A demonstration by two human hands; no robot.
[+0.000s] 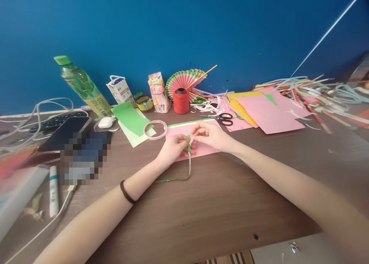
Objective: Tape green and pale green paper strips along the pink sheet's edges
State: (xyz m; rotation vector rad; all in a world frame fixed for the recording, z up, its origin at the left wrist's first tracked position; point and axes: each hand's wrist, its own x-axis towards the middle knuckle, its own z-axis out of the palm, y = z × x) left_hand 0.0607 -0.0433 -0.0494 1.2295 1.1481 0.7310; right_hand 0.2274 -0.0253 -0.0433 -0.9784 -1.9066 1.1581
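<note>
My left hand [172, 148] pinches a narrow green-and-white strip [189, 160] between thumb and fingers. The strip's loose end hangs down and curls left along the table. Close beside it, my right hand [210, 136] has its thumb and fingertips closed at the strip's upper end, on a small whitish piece. Whether that piece is paper or tape backing, I cannot tell. Under both hands lies a pink sheet [206, 151] with a green edge at the back. A roll of tape [145, 132] rests just left of the sheet, and black-handled scissors [226, 119] lie behind it.
At the back stand a green-capped bottle [83, 85], a white carton [119, 89], a red thread spool [181, 102] and a folded paper fan [180, 83]. Pink sheets [268, 114] and a heap of strips lie right. A phone [67, 131], cables and a marker [54, 191] are left.
</note>
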